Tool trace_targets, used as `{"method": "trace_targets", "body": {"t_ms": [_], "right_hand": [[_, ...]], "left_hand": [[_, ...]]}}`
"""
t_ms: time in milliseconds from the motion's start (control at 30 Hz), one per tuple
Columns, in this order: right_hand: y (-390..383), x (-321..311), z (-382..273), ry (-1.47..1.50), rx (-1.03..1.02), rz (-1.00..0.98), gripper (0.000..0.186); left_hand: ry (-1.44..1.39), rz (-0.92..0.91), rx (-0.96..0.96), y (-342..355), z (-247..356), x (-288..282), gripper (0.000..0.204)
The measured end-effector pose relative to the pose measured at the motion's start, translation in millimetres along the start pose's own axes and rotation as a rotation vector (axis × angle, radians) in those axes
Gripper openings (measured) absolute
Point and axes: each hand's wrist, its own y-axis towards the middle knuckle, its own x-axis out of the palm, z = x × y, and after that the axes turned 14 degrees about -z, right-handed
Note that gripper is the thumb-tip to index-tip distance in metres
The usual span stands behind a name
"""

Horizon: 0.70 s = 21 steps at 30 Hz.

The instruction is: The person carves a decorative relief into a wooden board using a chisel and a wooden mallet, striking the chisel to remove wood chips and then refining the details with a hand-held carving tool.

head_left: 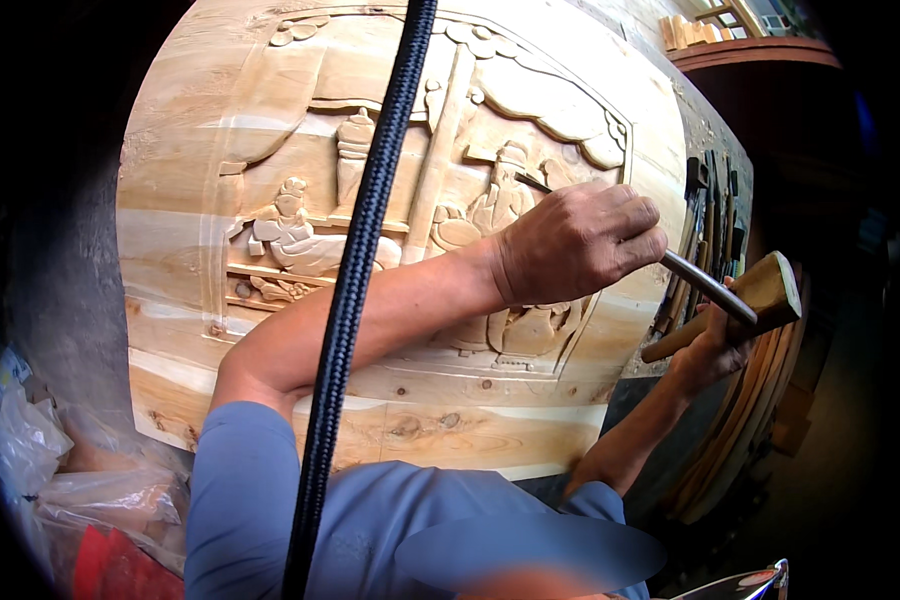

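Note:
My left hand is wrapped round a slim metal chisel. Its dark tip points left, by the head of a carved figure in the panel's upper right; whether it touches the wood I cannot tell. My right hand grips a wooden mallet by the handle. The mallet's head is at the chisel's butt end, which overlaps it in view. Under my left forearm lies a pale wooden panel, carved in relief with several figures, a column and a scalloped canopy. My left hand and forearm hide part of the carving.
A black braided cable crosses the view in front of the panel. Several carving tools lie right of the panel. Clear plastic bags and something red are at lower left. Curved wooden pieces stand at lower right.

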Motion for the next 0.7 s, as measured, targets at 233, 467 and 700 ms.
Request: {"method": "trace_targets", "body": {"t_ms": [233, 467, 700], "right_hand": [[-2.4, 11.1, -13.6, -0.055, 0.084, 0.020, 0.034], [-3.5, 15.7, -19.8, -0.069, 0.072, 0.021, 0.033], [1.3, 18.1, -27.2, -0.178, 0.008, -0.010, 0.036]], "left_hand": [[-0.028, 0.007, -0.079, 0.6, -4.2, 1.8, 0.016], [-0.021, 0.001, -0.108, 3.6, -3.3, -2.0, 0.011], [-0.039, 0.035, -0.126, 4.9, -2.1, -3.5, 0.014]]}}
